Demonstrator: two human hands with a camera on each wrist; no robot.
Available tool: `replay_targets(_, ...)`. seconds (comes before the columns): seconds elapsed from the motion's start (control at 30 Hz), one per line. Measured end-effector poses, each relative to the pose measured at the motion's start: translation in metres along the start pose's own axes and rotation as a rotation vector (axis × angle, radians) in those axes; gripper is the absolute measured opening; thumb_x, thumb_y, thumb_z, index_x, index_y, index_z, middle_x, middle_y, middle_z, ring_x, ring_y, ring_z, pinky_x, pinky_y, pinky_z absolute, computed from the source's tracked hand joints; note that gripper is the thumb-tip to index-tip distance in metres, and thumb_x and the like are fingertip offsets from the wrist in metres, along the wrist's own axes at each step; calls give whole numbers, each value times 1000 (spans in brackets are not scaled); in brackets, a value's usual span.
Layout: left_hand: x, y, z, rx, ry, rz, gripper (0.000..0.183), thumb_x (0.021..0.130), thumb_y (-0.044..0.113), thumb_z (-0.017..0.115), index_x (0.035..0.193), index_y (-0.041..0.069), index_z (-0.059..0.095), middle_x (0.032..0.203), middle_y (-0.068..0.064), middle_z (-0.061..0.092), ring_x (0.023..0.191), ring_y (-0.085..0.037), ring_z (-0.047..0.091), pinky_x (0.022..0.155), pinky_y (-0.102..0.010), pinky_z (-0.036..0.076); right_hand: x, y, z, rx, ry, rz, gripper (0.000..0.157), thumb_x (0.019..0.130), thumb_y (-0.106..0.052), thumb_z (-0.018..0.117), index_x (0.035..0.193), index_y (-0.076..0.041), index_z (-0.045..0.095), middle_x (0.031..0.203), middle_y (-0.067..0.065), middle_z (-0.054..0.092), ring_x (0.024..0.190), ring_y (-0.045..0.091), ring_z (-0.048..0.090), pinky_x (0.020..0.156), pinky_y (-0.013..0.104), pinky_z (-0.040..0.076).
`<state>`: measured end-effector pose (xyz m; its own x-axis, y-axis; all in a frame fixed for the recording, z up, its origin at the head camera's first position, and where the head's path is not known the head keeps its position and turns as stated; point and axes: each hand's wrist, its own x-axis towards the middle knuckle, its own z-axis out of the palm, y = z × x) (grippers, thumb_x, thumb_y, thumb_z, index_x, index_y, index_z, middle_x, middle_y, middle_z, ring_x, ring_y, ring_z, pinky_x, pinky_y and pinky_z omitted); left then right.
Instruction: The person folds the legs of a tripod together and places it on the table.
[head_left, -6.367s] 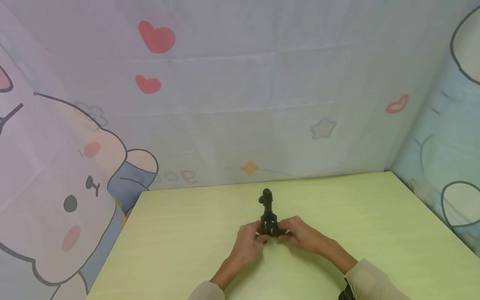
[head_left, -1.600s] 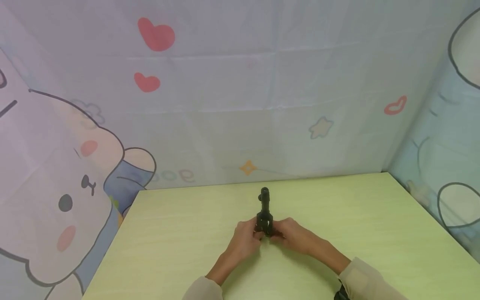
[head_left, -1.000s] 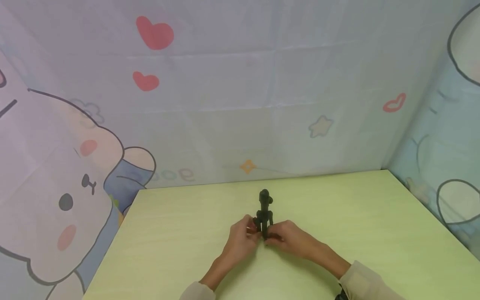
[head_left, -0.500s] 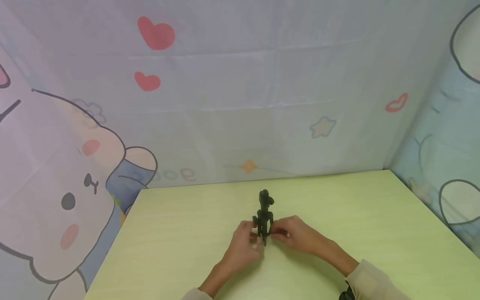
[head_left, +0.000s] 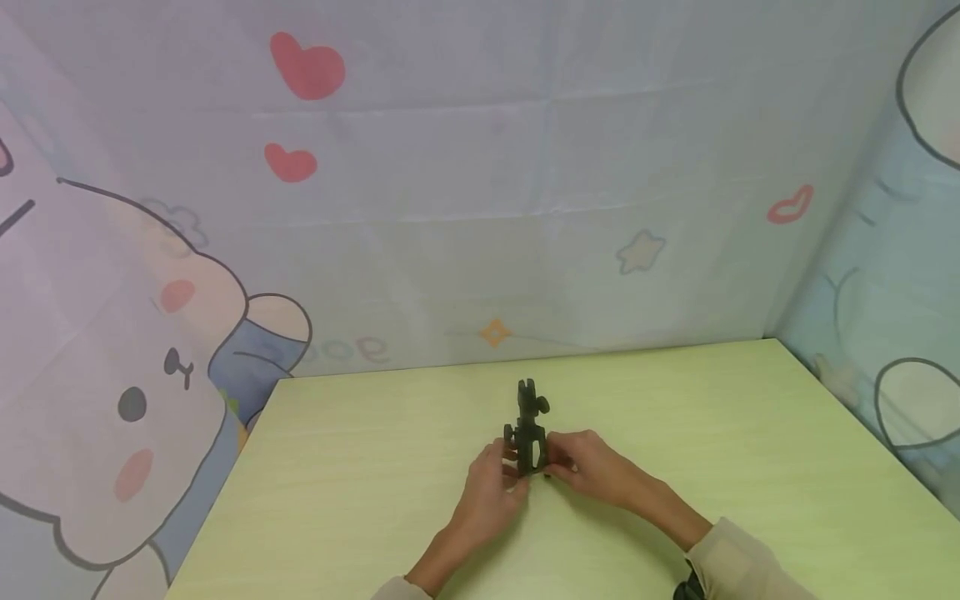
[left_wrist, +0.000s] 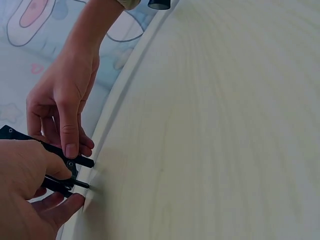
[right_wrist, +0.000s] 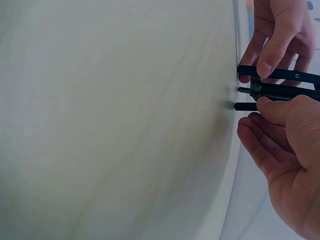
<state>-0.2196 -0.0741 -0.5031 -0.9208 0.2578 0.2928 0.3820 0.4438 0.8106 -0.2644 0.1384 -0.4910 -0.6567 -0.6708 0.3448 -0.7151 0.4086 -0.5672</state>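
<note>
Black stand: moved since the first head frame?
Yes, the black stand has turned: its upper knob now juts right, away from the printed orange diamond; earlier it jutted left, toward it.

The table (head_left: pixel 337 475) has a pale, wood-like top, smooth and matt to faintly satin, with fine streaks of grain; its edge strip (left_wrist: pixel 114 102) looks equally smooth. Off the middle of the back edge, the black stand (head_left: pixel 529 421) shows hard, smooth surfaces with a low sheen, plastic or painted metal, which of the two cannot be told. Behind the back edge and past both its corners, the printed backdrop (head_left: pixel 450 167) looks like matt cloth, softly creased. The right sleeve (head_left: pixel 738 560) is matt cloth.
</note>
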Motion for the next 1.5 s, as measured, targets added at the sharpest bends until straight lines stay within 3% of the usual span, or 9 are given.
replay_targets(0.37, 1, -3, 3, 36, 36, 50, 18, 90, -12, 67, 105, -3, 64, 105, -19, 71, 91, -29, 76, 76, -25, 60, 0, 2, 4, -24, -39, -41, 21, 92, 2, 74, 111, -5, 69, 101, 8, 78, 93, 13, 73, 81, 30, 61)
replay_targets(0.83, 7, -2, 4, 98, 26, 43, 16, 90, -12, 68, 99, 0, 71, 97, -15, 76, 81, -21, 77, 68, -23, 59, 1, -4, 2, -78, -97, -21, 14, 93, 1, 73, 105, -5, 69, 97, 6, 77, 90, 11, 71, 78, 29, 60)
replay_targets(1.27, 9, 0, 3, 101, -7, 57, 20, 89, -12, 67, 101, 2, 75, 96, -12, 78, 86, -21, 77, 70, -26, 59, 1, -4, -2, -182, -120, -103, 8, 92, -9, 77, 100, -9, 73, 98, -1, 76, 94, 12, 71, 82, 28, 60)
replay_targets(1.5, 10, 0, 2, 110, -7, 56, 17, 89, -11, 71, 99, 2, 75, 95, -11, 78, 84, -19, 77, 70, -25, 59, 3, 2, -1, -198, -118, -107, 8, 92, -10, 77, 99, -10, 73, 98, -1, 76, 94, 12, 72, 83, 27, 59)
